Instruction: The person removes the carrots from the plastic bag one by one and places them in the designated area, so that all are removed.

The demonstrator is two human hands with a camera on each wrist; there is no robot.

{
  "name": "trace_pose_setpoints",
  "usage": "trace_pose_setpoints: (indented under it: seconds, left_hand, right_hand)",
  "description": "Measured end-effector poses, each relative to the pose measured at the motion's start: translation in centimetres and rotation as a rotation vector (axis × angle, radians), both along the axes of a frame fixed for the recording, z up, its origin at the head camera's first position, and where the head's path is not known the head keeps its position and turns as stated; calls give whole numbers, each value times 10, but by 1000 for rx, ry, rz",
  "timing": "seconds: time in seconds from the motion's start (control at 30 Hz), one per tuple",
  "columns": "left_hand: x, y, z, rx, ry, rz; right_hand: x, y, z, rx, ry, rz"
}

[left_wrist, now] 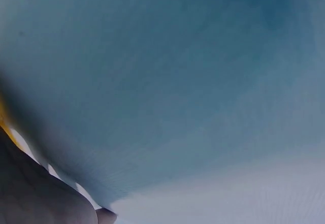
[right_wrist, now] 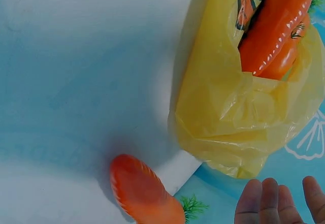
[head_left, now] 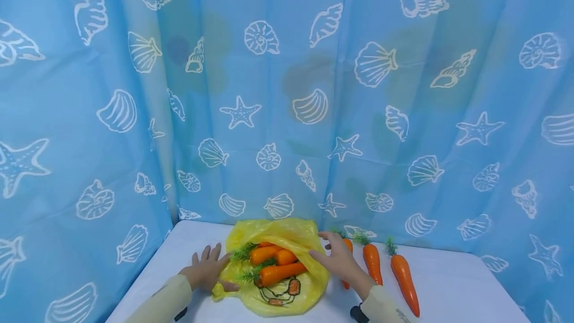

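Note:
A yellow plastic bag [head_left: 309,290], its front printed with a dark and orange drawing, lies on the white table. Several orange toy carrots [head_left: 280,273] with green tops show in its opening, partly covered by a fold of the bag. My left hand [head_left: 204,269] is at the bag's left edge with fingers spread, the thumb low beside a bunched corner. At the right edge is my right hand [head_left: 341,258], thumb by the bag and fingers extended. The right wrist view shows the straight fingers [right_wrist: 270,203] beside the bag [right_wrist: 218,117], pinching nothing.
To the right of the bag three loose carrots lie on the table: one partly behind my right hand [head_left: 348,245], a middle carrot [head_left: 372,263] and an outer carrot [head_left: 405,283]. A blue shell-patterned curtain [head_left: 287,113] borders the table [head_left: 457,283] at the back and left.

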State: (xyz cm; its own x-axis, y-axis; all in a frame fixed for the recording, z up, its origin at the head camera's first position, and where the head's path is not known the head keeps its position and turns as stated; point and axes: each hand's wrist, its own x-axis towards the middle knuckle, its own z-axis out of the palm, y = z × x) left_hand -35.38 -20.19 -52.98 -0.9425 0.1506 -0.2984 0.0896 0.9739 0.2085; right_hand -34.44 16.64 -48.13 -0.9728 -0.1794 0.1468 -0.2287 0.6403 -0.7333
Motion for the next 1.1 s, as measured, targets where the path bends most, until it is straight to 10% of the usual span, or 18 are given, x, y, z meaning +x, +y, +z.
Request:
trace_pose_setpoints:
  seconds: [1.1]
  left_hand:
    - [1,-1,2,-8,14,7]
  right_hand:
    - [5,-19,-5,-23,-20,80]
